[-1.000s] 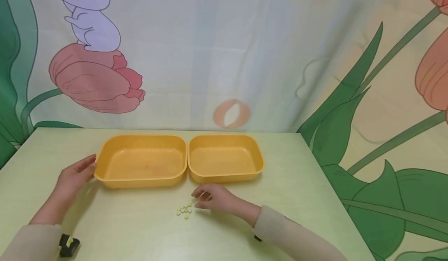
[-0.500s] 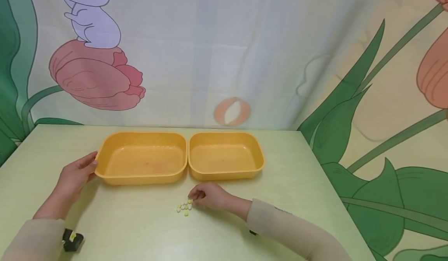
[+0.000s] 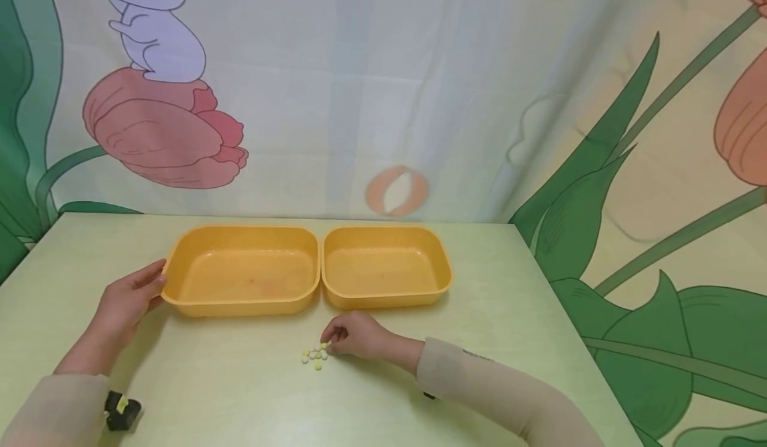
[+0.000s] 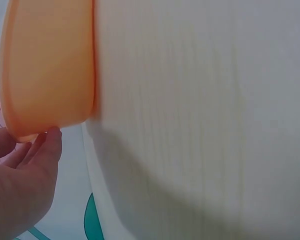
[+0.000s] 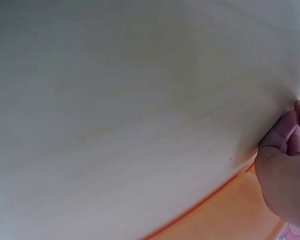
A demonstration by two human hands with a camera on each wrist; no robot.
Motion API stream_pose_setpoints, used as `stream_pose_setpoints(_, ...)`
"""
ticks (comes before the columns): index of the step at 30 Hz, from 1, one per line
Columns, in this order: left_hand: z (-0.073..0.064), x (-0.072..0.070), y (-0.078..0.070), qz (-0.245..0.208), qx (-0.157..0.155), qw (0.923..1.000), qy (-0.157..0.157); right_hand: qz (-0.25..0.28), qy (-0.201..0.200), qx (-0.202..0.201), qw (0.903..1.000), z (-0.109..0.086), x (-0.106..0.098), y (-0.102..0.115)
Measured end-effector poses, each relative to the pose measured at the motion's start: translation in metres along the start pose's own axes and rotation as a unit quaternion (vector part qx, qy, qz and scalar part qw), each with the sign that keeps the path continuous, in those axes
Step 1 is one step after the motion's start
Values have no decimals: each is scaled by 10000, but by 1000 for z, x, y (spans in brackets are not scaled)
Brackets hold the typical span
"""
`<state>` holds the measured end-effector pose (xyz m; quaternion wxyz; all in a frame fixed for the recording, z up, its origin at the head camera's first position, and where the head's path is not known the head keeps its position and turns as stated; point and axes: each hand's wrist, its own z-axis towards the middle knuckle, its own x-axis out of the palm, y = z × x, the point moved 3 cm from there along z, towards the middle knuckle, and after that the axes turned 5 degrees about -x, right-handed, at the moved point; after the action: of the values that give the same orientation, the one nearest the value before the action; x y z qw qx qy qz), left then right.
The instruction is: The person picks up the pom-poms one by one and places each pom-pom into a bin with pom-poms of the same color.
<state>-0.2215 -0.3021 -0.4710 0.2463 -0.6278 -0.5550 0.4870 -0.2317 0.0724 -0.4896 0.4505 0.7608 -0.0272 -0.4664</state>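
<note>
My left hand [image 3: 122, 304] touches the left end of the larger yellow plastic bin [image 3: 240, 308]. In the left wrist view, its nearly straight fingers [image 4: 51, 145] meet the orange-looking wall of that bin [image 4: 50, 65] near the rim. A loose cluster of several small white and yellow round tablets [image 3: 313, 355] lies on the table in front of the bins. My right hand [image 3: 359, 335] is at the cluster's right edge, thumb and forefinger pinching a yellow tablet [image 3: 323, 346]. The right wrist view shows those fingertips [image 5: 290, 117] together low over the table, the tablet mostly hidden.
A smaller yellow bin [image 3: 386, 300] stands against the larger one's right end. Both have bare floors. The pale green table [image 3: 240, 394] ends at a printed curtain [image 3: 299, 100] behind. Black wrist devices show beneath both sleeves, such as the left one [image 3: 122, 412].
My right hand has moved slightly left to the tablets, and its thumb and forefinger have come together. The left hand stays at the larger bin. The head view has tilted a little.
</note>
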Motion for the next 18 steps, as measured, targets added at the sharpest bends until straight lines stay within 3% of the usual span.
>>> stream_pose_setpoints(11,3,2,5,-247,-106,9996,131,-120,83,56,9999,-2,-4,5)
stream_pose_setpoints(18,4,3,5,-284,-107,9994,177,301,-3,133,9995,-3,-9,1)
